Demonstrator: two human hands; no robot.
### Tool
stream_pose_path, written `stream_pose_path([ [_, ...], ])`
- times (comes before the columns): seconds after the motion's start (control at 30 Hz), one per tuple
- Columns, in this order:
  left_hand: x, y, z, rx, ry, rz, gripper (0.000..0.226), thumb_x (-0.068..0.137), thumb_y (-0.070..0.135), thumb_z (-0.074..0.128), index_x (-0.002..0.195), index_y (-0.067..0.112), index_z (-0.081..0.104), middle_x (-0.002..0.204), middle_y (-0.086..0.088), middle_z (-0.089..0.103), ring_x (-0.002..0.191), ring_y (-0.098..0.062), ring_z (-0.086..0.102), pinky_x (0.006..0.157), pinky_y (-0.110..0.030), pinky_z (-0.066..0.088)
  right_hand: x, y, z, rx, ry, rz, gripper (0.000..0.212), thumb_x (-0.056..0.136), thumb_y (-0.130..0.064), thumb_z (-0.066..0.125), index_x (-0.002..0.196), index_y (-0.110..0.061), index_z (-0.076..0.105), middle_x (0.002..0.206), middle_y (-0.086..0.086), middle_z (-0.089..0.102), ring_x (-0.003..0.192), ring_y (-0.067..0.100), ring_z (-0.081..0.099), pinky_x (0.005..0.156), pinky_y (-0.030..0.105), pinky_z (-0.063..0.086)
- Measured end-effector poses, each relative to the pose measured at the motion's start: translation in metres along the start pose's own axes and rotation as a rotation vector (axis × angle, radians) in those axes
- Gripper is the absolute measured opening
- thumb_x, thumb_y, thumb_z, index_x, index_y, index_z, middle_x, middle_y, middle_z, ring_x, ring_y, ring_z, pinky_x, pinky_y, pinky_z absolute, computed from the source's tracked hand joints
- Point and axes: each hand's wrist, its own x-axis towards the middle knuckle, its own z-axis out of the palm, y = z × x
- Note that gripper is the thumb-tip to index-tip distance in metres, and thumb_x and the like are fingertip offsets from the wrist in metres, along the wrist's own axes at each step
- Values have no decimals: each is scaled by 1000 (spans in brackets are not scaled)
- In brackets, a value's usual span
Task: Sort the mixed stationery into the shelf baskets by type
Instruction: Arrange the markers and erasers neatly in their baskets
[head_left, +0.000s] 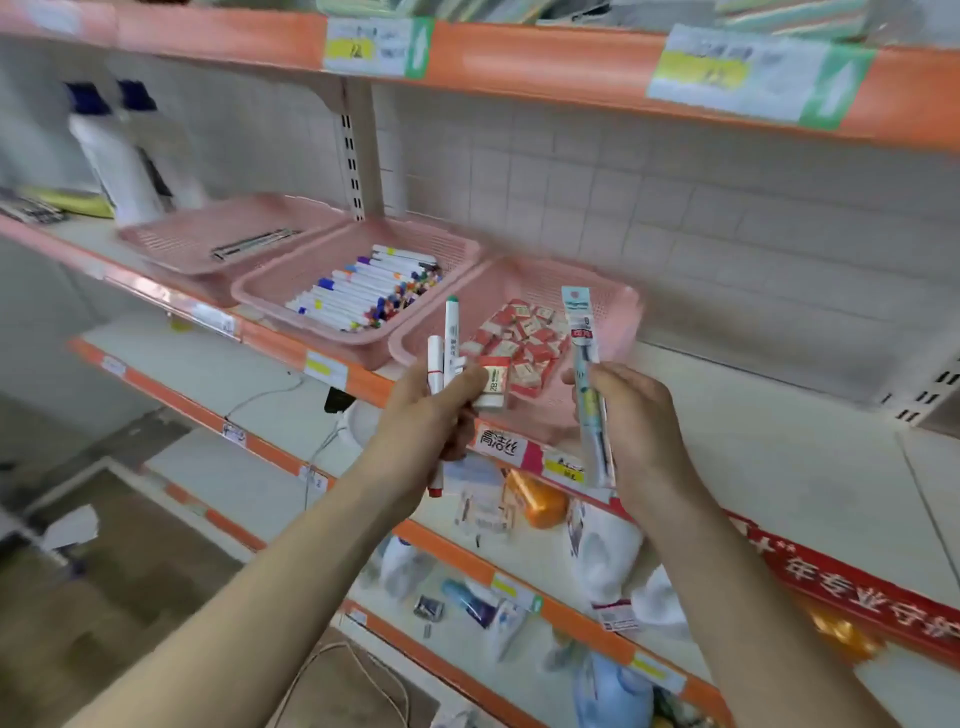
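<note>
Gripping a long clear-sleeved blue pen pack (586, 364) round its middle, the right hand (641, 431) holds it nearly upright, back of the hand toward the camera and fingers (610, 376) curled tight on the sleeve. The pack's card top rises in front of the right-hand pink mesh plastic basket (626, 312). Its lower end hangs below the hand, across the shelf's orange front edge (275, 340).

Just to the left, with a gap of open air between the two hands, the left hand (426, 421) is raised at much the same height. Its fingers are clamped on a bundle: a white marker with a green cap (452, 325), a shorter white marker with red ends (435, 364), and a small white eraser in a red-and-white sleeve (491, 387) that sticks out to the right. Both forearms reach up and forward from the bottom of the view.

Both hands hover in front of the basket rims, outside them. The right-hand basket holds a pile of red-and-white erasers (524, 338). The middle pink basket (270, 296), touching it, holds white markers with coloured caps (363, 291), and the left pink basket (166, 239) holds a few dark pens (254, 241).

Above the baskets there is tall free space up to the upper orange-edged shelf (545, 67). The white shelf board (753, 415) runs on to the right of the eraser basket.
</note>
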Motion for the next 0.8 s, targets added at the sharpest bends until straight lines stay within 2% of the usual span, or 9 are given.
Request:
stream_pose_path([
  [0.07, 7, 5, -19, 28, 14, 19, 24, 98, 18, 60, 85, 12, 41, 55, 2, 39, 45, -13, 31, 39, -20, 26, 3, -2, 17, 4, -37, -3, 39, 79, -34, 52, 91, 0, 65, 90, 28, 63, 74, 27, 59, 70, 35, 44],
  [0.13, 16, 8, -35, 41, 41, 22, 21, 98, 19, 61, 89, 10, 44, 61, -5, 41, 46, -14, 32, 39, -21, 27, 5, -3, 33, -28, -74, -12, 37, 79, -35, 52, 90, -2, 64, 94, 32, 58, 75, 25, 56, 72, 37, 42],
  [0.2, 26, 11, -49, 51, 73, 12, 20, 98, 21, 62, 92, 11, 45, 61, -6, 43, 45, -14, 33, 38, -21, 28, 11, -2, 46, -41, -118, -8, 28, 83, -34, 55, 89, -12, 70, 88, 25, 62, 75, 22, 57, 72, 36, 45],
  [0.27, 37, 14, -64, 54, 95, 5, 20, 97, 22, 63, 95, 12, 46, 59, -3, 46, 45, -14, 35, 38, -21, 28, 19, -3, 58, -42, -137, -25, 17, 91, -29, 60, 87, -25, 76, 85, 11, 70, 79, 24, 66, 76, 40, 53],
  [0.33, 49, 17, -78, 75, 104, 1, 20, 97, 22, 63, 95, 12, 46, 60, -4, 46, 45, -14, 35, 37, -21, 28, 28, -2, 72, -49, -125, -46, 18, 94, -23, 62, 86, -27, 77, 86, 1, 75, 87, 22, 71, 86, 45, 56],
  [0.43, 66, 22, -100, 88, 113, -7, 19, 98, 22, 62, 96, 11, 46, 69, -13, 49, 45, -13, 35, 37, -21, 27, 43, -1, 96, -28, -123, -55, 18, 93, -19, 65, 83, -27, 77, 85, -3, 76, 83, 15, 73, 88, 45, 58],
  [0.57, 92, 28, -130, 104, 119, -6, 14, 98, 18, 61, 96, 10, 49, 74, -15, 52, 46, -14, 35, 40, -22, 26, 70, -2, 137, -11, -125, -34, 11, 90, -18, 70, 81, -19, 76, 81, 4, 76, 78, 22, 74, 77, 45, 60],
  [0.7, 123, 37, -166, 145, 95, 11, 15, 99, 17, 60, 96, 8, 48, 62, -10, 51, 43, -14, 34, 36, -20, 27, 100, -7, 183, 38, -136, -31, 8, 90, -15, 70, 83, -16, 75, 81, 4, 76, 74, 19, 74, 61, 30, 59],
  [0.8, 151, 45, -196, 145, 111, -14, 18, 97, 18, 62, 96, 8, 48, 64, -8, 46, 46, -17, 35, 39, -22, 28, 125, -12, 222, 118, -117, 2, 9, 90, -11, 69, 81, -10, 73, 74, 3, 75, 60, 13, 68, 51, 20, 51],
])
